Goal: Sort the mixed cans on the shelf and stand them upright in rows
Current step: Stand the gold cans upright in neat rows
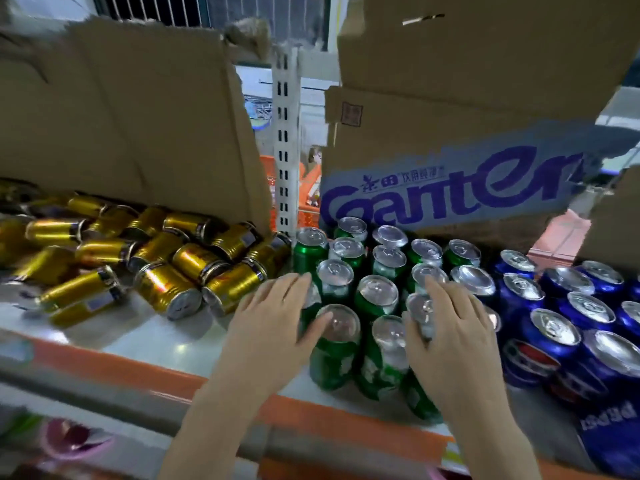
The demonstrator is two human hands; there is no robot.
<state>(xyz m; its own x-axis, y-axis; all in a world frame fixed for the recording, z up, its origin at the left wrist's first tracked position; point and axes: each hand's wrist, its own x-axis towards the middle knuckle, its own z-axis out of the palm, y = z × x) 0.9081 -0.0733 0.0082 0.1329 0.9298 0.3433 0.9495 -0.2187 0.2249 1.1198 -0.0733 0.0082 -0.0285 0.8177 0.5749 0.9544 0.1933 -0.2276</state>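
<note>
Cardboard dominates the back of the white shelf: a plain brown cardboard box behind the left part, and a brown cardboard carton printed with large blue letters behind the right part, with a white slotted metal upright between them. Gold metal cans lie on their sides in a loose heap on the left part of the shelf. Green metal cans stand upright in rows in the middle, and blue metal cans stand upright just beside them on the right. An orange strip runs along the shelf's front edge. Left hand rests with straight, spread fingers against the left side of the green group, thumb lying on the lid of the front left can, gripping nothing. Right hand lies over the group's right side, its thumb curled round the top of the upright green can under its palm.
</note>
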